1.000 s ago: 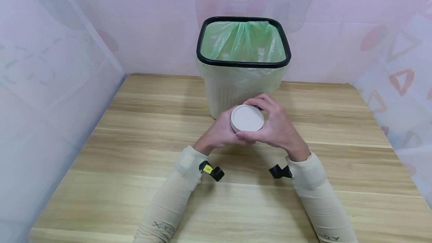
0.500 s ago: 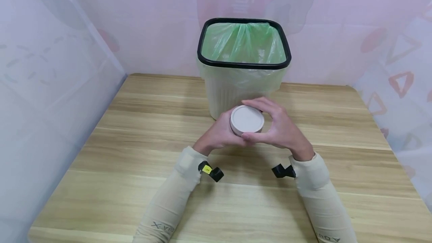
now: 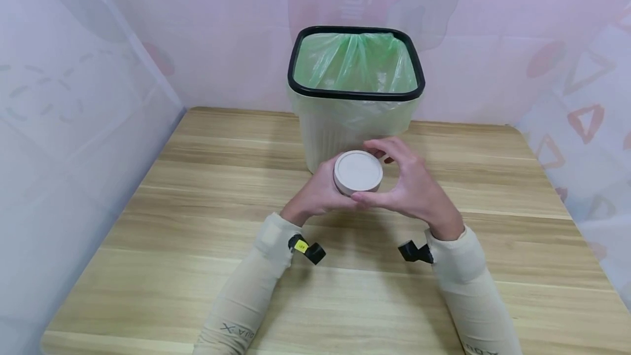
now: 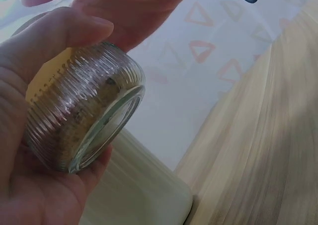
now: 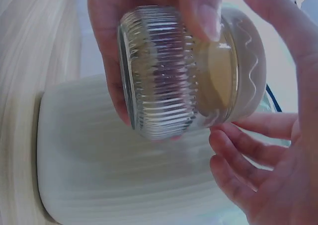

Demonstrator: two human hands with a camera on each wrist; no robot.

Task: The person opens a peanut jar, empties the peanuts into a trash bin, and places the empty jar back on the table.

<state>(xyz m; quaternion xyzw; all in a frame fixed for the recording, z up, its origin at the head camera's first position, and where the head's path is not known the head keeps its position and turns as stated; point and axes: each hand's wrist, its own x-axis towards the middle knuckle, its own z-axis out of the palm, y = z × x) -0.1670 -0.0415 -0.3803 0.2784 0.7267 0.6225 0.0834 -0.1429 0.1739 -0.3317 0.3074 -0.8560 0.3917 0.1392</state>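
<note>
A ribbed glass jar [image 5: 159, 81] is held tilted in my left hand [image 3: 322, 188], its fingers wrapped round the glass and its thumb across the side in the left wrist view. Brownish and dark reddish contents show through the ribs. The jar's round beige lid [image 3: 358, 171] is on and faces up toward the head camera. My right hand [image 3: 416, 188] is curved loosely around the lid. In the right wrist view its thumb stands apart from the lid, while its fingers [image 5: 238, 150] lie close beside the lid's lower edge.
A cream waste bin [image 3: 327, 136] with a black rim ring and a green plastic liner [image 3: 360, 62] stands just beyond the hands. Beneath is a wood-grain table [image 3: 197, 207]. Pale printed curtains [image 3: 222, 32] border its back and sides.
My right hand's fingers have lifted away from the far edge of the lid and spread wider, and its wrist has shifted slightly right. The left hand keeps its grip on the jar.
</note>
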